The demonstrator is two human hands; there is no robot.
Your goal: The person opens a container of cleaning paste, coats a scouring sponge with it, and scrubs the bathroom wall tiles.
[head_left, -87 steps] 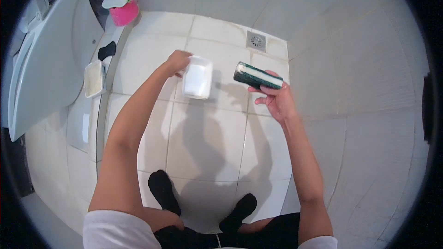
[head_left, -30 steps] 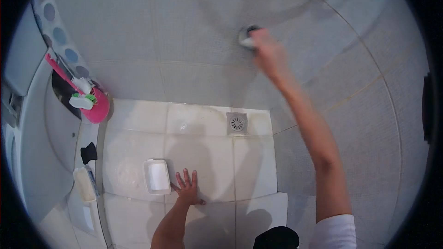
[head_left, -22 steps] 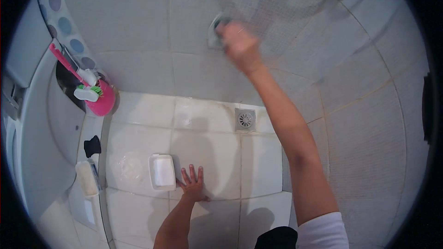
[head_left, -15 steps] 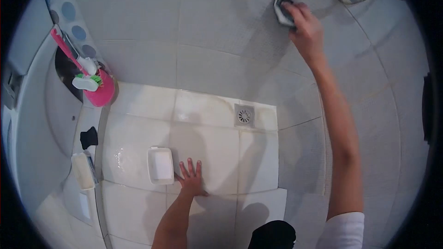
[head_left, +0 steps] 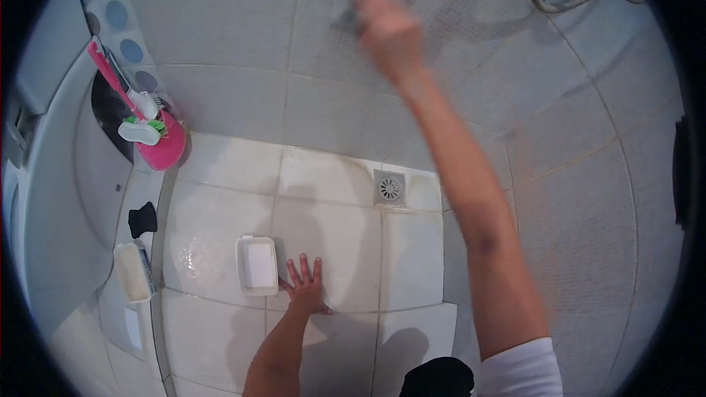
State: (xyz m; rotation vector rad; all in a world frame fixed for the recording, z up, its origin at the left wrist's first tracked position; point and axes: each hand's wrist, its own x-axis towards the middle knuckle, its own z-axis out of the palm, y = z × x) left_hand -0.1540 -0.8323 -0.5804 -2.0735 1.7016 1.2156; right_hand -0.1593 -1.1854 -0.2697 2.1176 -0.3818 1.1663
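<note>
My right hand (head_left: 393, 37), smeared by motion, grips a dark-and-white scrubbing pad (head_left: 346, 7) against the grey tiled wall (head_left: 220, 22). The pad's exact kind is hard to make out through the blur. Down on the white tiled floor (head_left: 220, 213), my left hand (head_left: 305, 290) lies flat with fingers spread, holding nothing. Just left of its thumb stands a small white rectangular plastic tub (head_left: 257, 266), with something pale inside.
A square floor drain (head_left: 390, 187) sits by the wall. At left are a pink holder (head_left: 165, 147) with brushes, a black cloth-like piece (head_left: 143, 220), another white tub (head_left: 132, 272) and a washing machine-like white body (head_left: 51, 198). A hose (head_left: 559, 6) hangs at upper right.
My right hand has swept left along the wall with the pad, and its forearm has swung left too. My left hand and the tub have stayed in place.
</note>
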